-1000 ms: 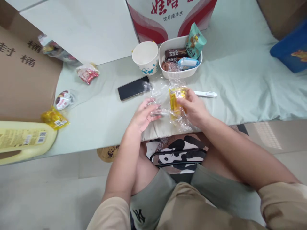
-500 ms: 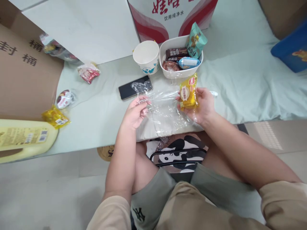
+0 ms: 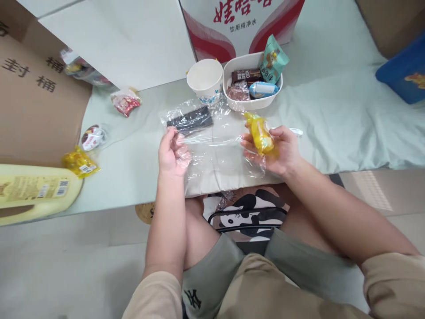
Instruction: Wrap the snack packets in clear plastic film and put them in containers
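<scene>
My left hand [image 3: 173, 153] is closed on the edge of a sheet of clear plastic film [image 3: 215, 157], with its fingers curled. The film stretches across to my right hand [image 3: 282, 150], and its upper part lies over a black phone [image 3: 194, 120]. In my right hand rests a snack in a yellow wrapper [image 3: 260, 133], tilted, with the fingers around its lower side. Whether the right fingers also pinch the film is hard to make out. Behind the snack stands a white tub [image 3: 252, 105] holding several packets, among them brown ones, a blue one and a teal one.
A white paper cup [image 3: 204, 73] stands left of the tub, before a red and white carton [image 3: 242, 31]. Wrapped snacks, including a red packet [image 3: 126, 103] and a yellow packet [image 3: 81, 163], lie at left near a cream jug [image 3: 40, 190]. A blue container [image 3: 403, 71] is far right.
My left hand has moved left, spreading the film wider and over the phone. The yellow-wrapped snack has turned in my right hand, so its printed label faces away.
</scene>
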`<state>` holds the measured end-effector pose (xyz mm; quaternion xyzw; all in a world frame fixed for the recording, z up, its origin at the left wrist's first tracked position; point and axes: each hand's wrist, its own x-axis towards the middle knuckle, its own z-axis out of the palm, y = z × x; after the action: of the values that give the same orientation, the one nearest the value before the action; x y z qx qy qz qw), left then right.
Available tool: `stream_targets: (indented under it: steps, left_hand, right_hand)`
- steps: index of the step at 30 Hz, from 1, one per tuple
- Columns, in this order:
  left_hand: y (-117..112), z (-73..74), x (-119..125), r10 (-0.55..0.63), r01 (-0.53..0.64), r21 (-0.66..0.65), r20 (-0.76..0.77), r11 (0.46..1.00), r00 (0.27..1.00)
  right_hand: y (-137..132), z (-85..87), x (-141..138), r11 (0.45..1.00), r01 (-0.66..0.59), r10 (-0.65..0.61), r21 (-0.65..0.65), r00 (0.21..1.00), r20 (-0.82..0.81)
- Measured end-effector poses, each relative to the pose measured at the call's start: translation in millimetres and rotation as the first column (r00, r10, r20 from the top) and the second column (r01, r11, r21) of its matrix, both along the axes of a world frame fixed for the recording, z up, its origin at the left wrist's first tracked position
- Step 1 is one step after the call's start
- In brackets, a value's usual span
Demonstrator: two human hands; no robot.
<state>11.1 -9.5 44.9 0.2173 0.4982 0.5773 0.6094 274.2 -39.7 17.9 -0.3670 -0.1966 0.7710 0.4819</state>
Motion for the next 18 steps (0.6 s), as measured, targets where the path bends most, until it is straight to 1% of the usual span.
stream_targets:
  steps: [2, 4, 7, 9, 11, 12, 14, 16, 17, 18]
  left_hand:
    - [-1, 2.3, -3, 0.050, -0.050, 0.044, 0.007, 0.998, 0.999]
    - [-4, 4.0, -4, 0.077, -0.077, 0.098, 0.002, 0.992, 0.997]
    - [-7, 5.3, -11, 0.073, -0.084, 0.194, 0.061, 0.977, 0.995]
    - [-9, 5.7, -20, 0.060, -0.080, 0.256, 0.085, 0.963, 0.995]
    - [-9, 6.1, -30, 0.069, -0.089, 0.294, 0.077, 0.952, 0.995]
    - [-9, 6.1, -35, 0.083, -0.102, 0.299, 0.076, 0.949, 0.994]
    - [-7, 4.9, -41, 0.123, -0.142, 0.274, 0.085, 0.951, 0.989]
    - [-5, 1.6, -41, 0.163, -0.173, 0.189, 0.069, 0.967, 0.984]
    - [-4, -0.7, -39, 0.162, -0.166, 0.132, 0.046, 0.977, 0.986]
    - [-3, -3.1, -37, 0.126, -0.126, 0.084, 0.010, 0.988, 0.992]
  right_hand:
    - [-1, -0.3, -1, 0.999, -0.036, 0.037, 0.019, 0.998, -0.052]
    - [-2, -2.8, -6, 0.996, -0.078, 0.080, 0.047, 0.996, -0.038]
    - [-3, -9.0, -17, 0.981, -0.167, 0.156, 0.097, 0.981, 0.113]
    - [-3, -13.2, -22, 0.968, -0.216, 0.191, 0.128, 0.965, 0.180]
    - [-3, -16.5, -23, 0.958, -0.233, 0.191, 0.167, 0.953, 0.235]
    - [-3, -17.8, -22, 0.955, -0.227, 0.171, 0.190, 0.947, 0.273]
    - [-5, -19.6, -18, 0.950, -0.206, 0.109, 0.236, 0.924, 0.366]
    - [-8, -19.8, -13, 0.946, -0.174, 0.035, 0.274, 0.894, 0.446]
    - [-9, -19.0, -11, 0.945, -0.163, 0.007, 0.285, 0.878, 0.478]
    - [-10, -17.3, -9, 0.945, -0.156, -0.011, 0.288, 0.864, 0.504]
